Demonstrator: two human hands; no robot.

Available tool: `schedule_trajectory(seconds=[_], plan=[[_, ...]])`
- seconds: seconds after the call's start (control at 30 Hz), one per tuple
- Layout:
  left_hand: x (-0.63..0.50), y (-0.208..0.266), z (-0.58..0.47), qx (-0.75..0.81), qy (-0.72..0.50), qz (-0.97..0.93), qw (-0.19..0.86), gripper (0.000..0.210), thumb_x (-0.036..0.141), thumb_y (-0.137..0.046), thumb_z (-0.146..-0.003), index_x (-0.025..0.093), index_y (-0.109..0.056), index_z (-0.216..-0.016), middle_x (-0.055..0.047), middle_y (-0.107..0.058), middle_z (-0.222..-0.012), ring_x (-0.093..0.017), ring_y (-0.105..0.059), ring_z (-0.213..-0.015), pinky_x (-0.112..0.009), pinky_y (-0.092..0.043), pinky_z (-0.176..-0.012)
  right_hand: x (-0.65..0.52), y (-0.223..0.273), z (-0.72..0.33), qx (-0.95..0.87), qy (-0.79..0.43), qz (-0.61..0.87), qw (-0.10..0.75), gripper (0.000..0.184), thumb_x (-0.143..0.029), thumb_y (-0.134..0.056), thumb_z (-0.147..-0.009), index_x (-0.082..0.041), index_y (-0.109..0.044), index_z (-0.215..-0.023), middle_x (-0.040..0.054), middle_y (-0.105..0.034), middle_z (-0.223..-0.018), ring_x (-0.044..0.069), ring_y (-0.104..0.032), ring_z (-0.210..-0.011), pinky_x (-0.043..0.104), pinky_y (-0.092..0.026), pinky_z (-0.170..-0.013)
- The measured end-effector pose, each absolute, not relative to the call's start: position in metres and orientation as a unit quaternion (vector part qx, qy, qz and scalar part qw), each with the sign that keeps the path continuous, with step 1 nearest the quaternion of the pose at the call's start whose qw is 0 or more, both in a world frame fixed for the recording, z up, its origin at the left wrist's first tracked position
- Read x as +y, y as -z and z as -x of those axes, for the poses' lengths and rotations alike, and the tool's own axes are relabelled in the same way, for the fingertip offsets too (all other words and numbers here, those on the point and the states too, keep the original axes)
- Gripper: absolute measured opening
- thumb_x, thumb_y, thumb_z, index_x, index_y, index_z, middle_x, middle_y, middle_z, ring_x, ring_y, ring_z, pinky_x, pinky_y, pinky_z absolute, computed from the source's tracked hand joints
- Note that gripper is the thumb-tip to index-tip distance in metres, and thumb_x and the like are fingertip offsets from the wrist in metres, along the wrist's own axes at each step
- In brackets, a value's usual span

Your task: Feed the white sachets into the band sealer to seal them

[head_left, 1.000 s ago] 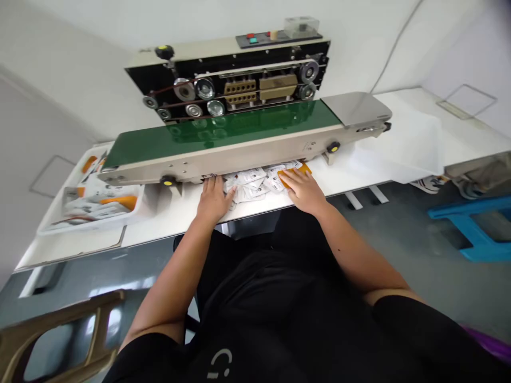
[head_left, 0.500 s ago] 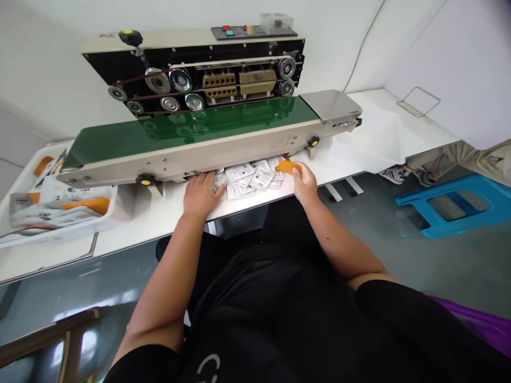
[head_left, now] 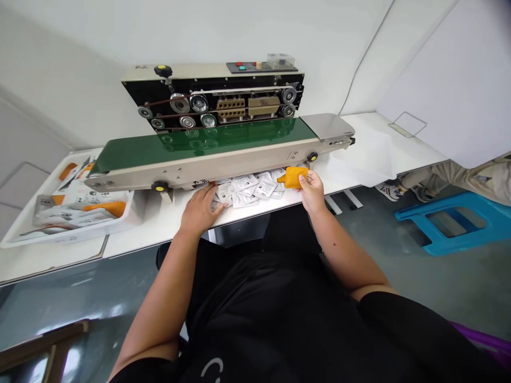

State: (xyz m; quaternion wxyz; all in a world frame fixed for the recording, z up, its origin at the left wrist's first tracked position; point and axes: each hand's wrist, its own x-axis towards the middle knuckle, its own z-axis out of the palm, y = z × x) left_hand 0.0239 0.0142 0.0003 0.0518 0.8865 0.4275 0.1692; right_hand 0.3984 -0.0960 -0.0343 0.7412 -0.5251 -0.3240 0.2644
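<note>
Pinched in my right hand point(head_left: 313, 190) is an orange packet point(head_left: 294, 177), held up at the right end of a heap of small white printed sachets point(head_left: 243, 190). The heap lies on the white table under the front edge of the sealing machine's conveyor. At the heap's left side my left hand point(head_left: 200, 209) rests on the table, fingers stretched out, thumb touching the nearest sachets. Its fingertips reach under the conveyor edge and are partly hidden. Above both hands runs the green conveyor belt point(head_left: 215, 143) of the band sealing machine point(head_left: 223, 88).
A white bin point(head_left: 120, 218) of white and orange packets stands on the table at the left. To the right are a clear plastic sheet point(head_left: 363, 165), a blue stool point(head_left: 459, 221) on the floor, and another person's legs and shoes point(head_left: 393, 190). A brown chair frame point(head_left: 48, 346) is lower left.
My right hand has lifted and turned the orange packet, so its flat face now shows. My left hand stays beside the sachets. The whole view has shifted, with the machine lower in it.
</note>
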Motion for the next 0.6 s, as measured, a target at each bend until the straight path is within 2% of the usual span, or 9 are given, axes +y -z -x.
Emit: schedule_trajectory(seconds=[0.07, 0.17, 0.3, 0.37, 0.47, 0.53, 0.6], plan=[[0.014, 0.001, -0.018, 0.430, -0.179, -0.883, 0.065, 0.068, 0.058, -0.053, -0.101, 0.019, -0.050, -0.157, -0.014, -0.052, -0.163, -0.036, -0.047, -0.150, -0.051, -0.036, -0.128, -0.094, 0.035, -0.400, -0.331, -0.280, 0.510, 0.743, 0.051, -0.053, -0.091, -0.072, -0.025, -0.066, -0.107, 0.0015, -0.076, -0.098, 0.016, -0.071, -0.080, 0.026, -0.056, -0.063], [0.015, 0.002, -0.016, 0.423, -0.185, -0.884, 0.075, 0.068, 0.057, -0.053, -0.101, 0.019, -0.050, -0.157, -0.015, -0.050, -0.164, -0.036, -0.044, -0.153, -0.052, -0.033, -0.130, -0.094, 0.034, -0.406, -0.334, -0.312, 0.488, 0.744, 0.053, -0.042, -0.098, -0.063, -0.024, -0.069, -0.103, 0.0002, -0.077, -0.097, 0.017, -0.073, -0.089, 0.030, -0.061, -0.082], [0.015, 0.003, -0.018, 0.424, -0.182, -0.885, 0.063, 0.070, 0.058, -0.055, -0.100, 0.020, -0.047, -0.158, -0.015, -0.046, -0.168, -0.037, -0.039, -0.156, -0.054, -0.032, -0.131, -0.097, 0.029, -0.412, -0.310, -0.350, 0.459, 0.756, 0.051, -0.045, -0.099, -0.062, -0.022, -0.069, -0.096, 0.0031, -0.079, -0.100, 0.021, -0.075, -0.096, 0.038, -0.062, -0.096], [0.014, 0.004, -0.018, 0.425, -0.183, -0.884, 0.060, 0.070, 0.057, -0.056, -0.100, 0.021, -0.046, -0.159, -0.015, -0.045, -0.168, -0.037, -0.038, -0.157, -0.055, -0.033, -0.131, -0.099, 0.026, -0.413, -0.276, -0.347, 0.435, 0.784, 0.048, -0.051, -0.094, -0.069, -0.024, -0.067, -0.099, 0.0029, -0.079, -0.104, 0.021, -0.076, -0.101, 0.040, -0.063, -0.097], [0.013, 0.004, -0.018, 0.428, -0.187, -0.882, 0.062, 0.069, 0.056, -0.058, -0.100, 0.021, -0.047, -0.158, -0.015, -0.045, -0.168, -0.037, -0.038, -0.157, -0.055, -0.033, -0.131, -0.100, 0.019, -0.412, -0.206, -0.358, 0.416, 0.810, 0.039, -0.056, -0.080, -0.085, -0.028, -0.062, -0.105, 0.0013, -0.079, -0.110, 0.019, -0.078, -0.101, 0.040, -0.066, -0.090], [0.013, 0.004, -0.018, 0.429, -0.191, -0.881, 0.063, 0.069, 0.055, -0.059, -0.099, 0.021, -0.047, -0.158, -0.016, -0.045, -0.168, -0.037, -0.038, -0.157, -0.054, -0.033, -0.131, -0.100, 0.013, -0.410, -0.174, -0.390, 0.425, 0.798, 0.030, -0.049, -0.075, -0.090, -0.027, -0.060, -0.104, 0.0022, -0.079, -0.110, 0.020, -0.079, -0.099, 0.038, -0.068, -0.084], [0.014, 0.005, -0.018, 0.427, -0.196, -0.880, 0.065, 0.070, 0.056, -0.059, -0.099, 0.020, -0.047, -0.159, -0.016, -0.045, -0.168, -0.037, -0.038, -0.157, -0.054, -0.033, -0.131, -0.103, 0.004, -0.406, -0.166, -0.437, 0.442, 0.766, 0.023, -0.036, -0.076, -0.087, -0.026, -0.059, -0.099, 0.0031, -0.079, -0.106, 0.020, -0.079, -0.094, 0.036, -0.069, -0.078]])
